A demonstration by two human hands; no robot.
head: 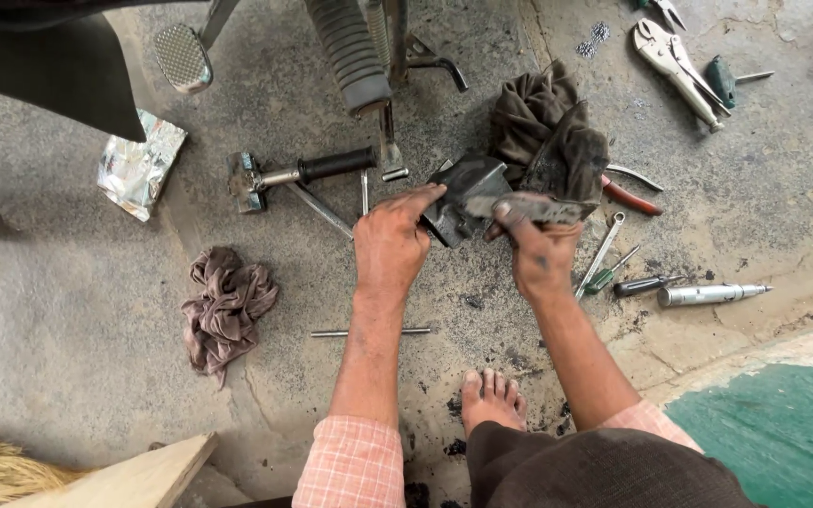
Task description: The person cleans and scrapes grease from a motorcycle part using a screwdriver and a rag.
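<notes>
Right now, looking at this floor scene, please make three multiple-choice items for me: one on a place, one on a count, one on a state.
1. Where does the hammer lie?
A. On the green surface
B. On the concrete floor, beyond the left hand
C. On the wooden plank

2. How many cloth rags lie crumpled on the floor apart from the hands?
A. One
B. Three
C. None

3. What is the right hand doing?
A. Resting open on the floor
B. Gripping the pliers
C. Holding a flat dirty piece against the dark metal part

Answers: 1 B, the hammer rests on bare concrete. 2 A, one brownish rag lies alone at left; the dark cloth is at the hands. 3 C, its fingers close on the piece.
</notes>
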